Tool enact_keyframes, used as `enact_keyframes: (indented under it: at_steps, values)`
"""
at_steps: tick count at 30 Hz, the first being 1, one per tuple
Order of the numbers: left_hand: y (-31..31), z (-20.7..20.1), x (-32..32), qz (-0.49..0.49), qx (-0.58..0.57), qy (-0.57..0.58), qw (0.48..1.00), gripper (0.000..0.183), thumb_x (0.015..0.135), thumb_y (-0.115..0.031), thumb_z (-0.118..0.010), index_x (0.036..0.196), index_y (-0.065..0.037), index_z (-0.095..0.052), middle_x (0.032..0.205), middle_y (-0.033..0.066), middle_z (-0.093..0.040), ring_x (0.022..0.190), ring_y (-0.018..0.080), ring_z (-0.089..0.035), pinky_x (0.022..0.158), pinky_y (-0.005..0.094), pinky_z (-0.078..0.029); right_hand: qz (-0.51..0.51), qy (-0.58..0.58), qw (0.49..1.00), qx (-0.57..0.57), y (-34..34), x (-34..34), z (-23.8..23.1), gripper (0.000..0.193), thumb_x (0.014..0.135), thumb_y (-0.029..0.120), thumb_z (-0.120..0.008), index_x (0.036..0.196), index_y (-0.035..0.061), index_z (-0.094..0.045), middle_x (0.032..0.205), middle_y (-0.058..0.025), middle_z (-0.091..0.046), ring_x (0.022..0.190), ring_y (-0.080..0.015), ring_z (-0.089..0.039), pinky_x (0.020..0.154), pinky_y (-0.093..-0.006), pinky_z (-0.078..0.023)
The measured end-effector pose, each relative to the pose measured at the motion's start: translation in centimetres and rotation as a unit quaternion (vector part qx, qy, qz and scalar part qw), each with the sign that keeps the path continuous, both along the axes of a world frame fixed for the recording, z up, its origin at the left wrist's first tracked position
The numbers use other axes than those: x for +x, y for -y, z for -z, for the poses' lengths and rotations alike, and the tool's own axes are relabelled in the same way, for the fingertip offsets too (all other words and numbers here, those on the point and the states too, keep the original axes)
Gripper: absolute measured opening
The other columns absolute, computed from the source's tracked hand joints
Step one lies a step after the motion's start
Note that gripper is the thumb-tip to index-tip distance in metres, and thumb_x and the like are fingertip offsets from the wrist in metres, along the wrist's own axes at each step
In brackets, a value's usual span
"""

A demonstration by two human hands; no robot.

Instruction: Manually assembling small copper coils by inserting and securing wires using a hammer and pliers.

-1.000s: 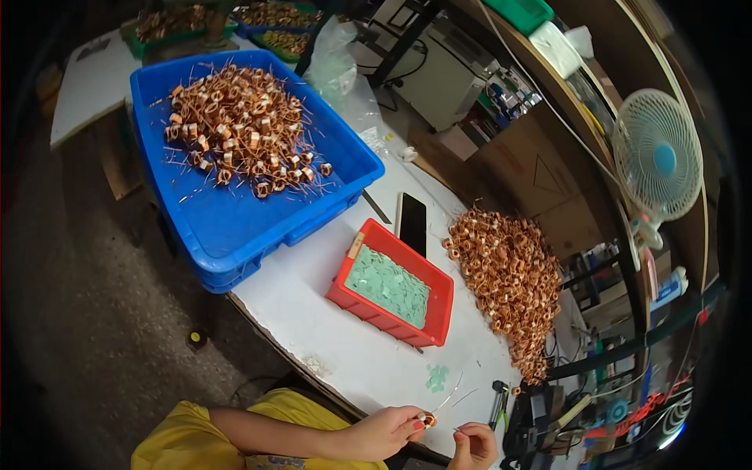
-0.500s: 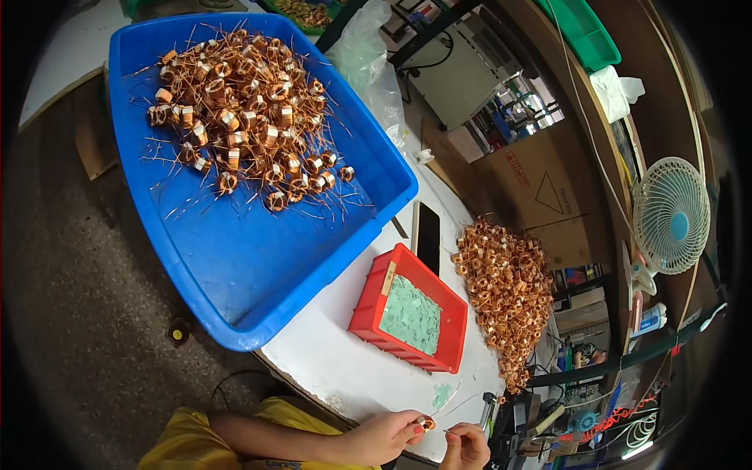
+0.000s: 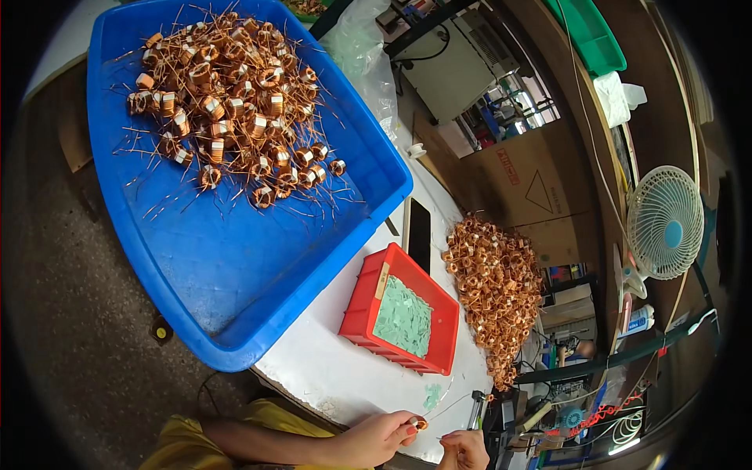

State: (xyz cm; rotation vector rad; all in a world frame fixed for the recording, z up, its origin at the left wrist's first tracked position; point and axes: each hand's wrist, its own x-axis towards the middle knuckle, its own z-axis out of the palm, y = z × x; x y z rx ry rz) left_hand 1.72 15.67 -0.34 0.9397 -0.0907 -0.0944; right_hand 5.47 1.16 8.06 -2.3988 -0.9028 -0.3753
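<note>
A small copper coil (image 3: 421,424), ring-shaped and wound with shiny orange-brown wire, sits pinched at the fingertips of the left hand (image 3: 376,439) near the lower edge of the view, just above the near rim of the white surface (image 3: 329,376). A thin, pale wire lead (image 3: 448,407) runs from it up and to the right, slightly curved. The right hand (image 3: 464,450) is close beside the coil, its fingers curled toward the lead. The coil's finer details are too small to tell.
</note>
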Motion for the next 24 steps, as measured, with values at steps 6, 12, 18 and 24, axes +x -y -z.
enact_keyframes:
  at_steps: [6, 12, 18, 24]
  values:
    - [0.7, 0.1, -0.7, -0.022, 0.075, 0.031, 0.996, 0.014, 0.092, -0.007, -0.044, 0.099, 0.000, -0.053, 0.075, 0.0051, -0.052, 0.065, 0.0124, -0.047, 0.059, 0.0233, -0.042, -0.012, 0.007, 1.000, -0.016, -0.1, -0.3, 0.1, 0.011, 0.069, -0.008, -0.059, 0.074, 0.0016, -0.060, 0.073, -0.0070, -0.061, 0.067, -0.0198, -0.055, 0.064, -0.0273, -0.045]
    - [0.7, -0.4, -1.1, -0.008, 0.097, 0.053, 0.994, 0.021, 0.093, -0.007, -0.042, 0.111, 0.000, -0.051, 0.082, 0.0023, -0.053, 0.072, 0.0105, -0.047, 0.065, 0.0213, -0.041, -0.049, 0.058, 0.997, -0.005, 2.0, 0.2, 0.4, 0.006, 0.074, -0.003, -0.061, 0.077, 0.0022, -0.061, 0.074, -0.0073, -0.060, 0.066, -0.0195, -0.054, 0.063, -0.0276, -0.044]
    - [1.7, -0.8, -1.3, -0.005, 0.028, 0.007, 1.000, 0.025, 0.093, -0.006, -0.042, 0.116, 0.000, -0.050, 0.080, 0.0009, -0.051, 0.070, 0.0091, -0.045, 0.062, 0.0199, -0.039, -0.005, 0.010, 1.000, -0.018, 1.7, -0.7, -1.4, 0.017, 0.062, -0.010, -0.060, 0.070, 0.0045, -0.063, 0.068, -0.0034, -0.061, 0.059, -0.0170, -0.047, 0.061, -0.0247, -0.039]
    - [3.4, -2.6, -0.6, 0.095, -0.053, -0.118, 0.987, 0.028, 0.096, -0.010, -0.039, 0.120, 0.000, -0.048, 0.080, 0.0016, -0.048, 0.067, 0.0078, -0.038, 0.056, 0.0178, -0.033, 0.004, -0.042, 0.998, 0.055, 4.8, -0.2, -0.2, 0.021, 0.064, -0.013, -0.063, 0.078, 0.0023, -0.064, 0.075, -0.0046, -0.060, 0.062, -0.0159, -0.045, 0.060, -0.0237, -0.038]
